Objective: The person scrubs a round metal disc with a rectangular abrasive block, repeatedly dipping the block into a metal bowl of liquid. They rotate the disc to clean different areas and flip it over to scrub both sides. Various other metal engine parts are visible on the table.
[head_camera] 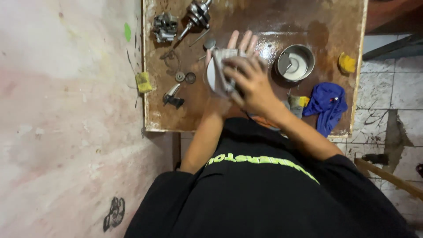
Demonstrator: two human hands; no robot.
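Down over the brown desk [264, 22], both hands meet on a grey metal part [220, 72] held just above the middle of the top. Left hand [235, 48] lies under it, palm up, its fingers [243, 40] straight and close together, poking out past the part's far edge. Right hand [251, 81] sits on top, fingers [235, 66] curled and pressed against the part. To the right of the hands stands a round metal bowl [294, 63]; further right lie a yellow sponge [346, 63] and a blue rag [327, 103]. To the left are small round washers [185, 77], a dark tool [172, 98], a crankshaft [197, 15] and an engine piece [164, 27]. A second yellow sponge [143, 82] rests on the desk's left edge.
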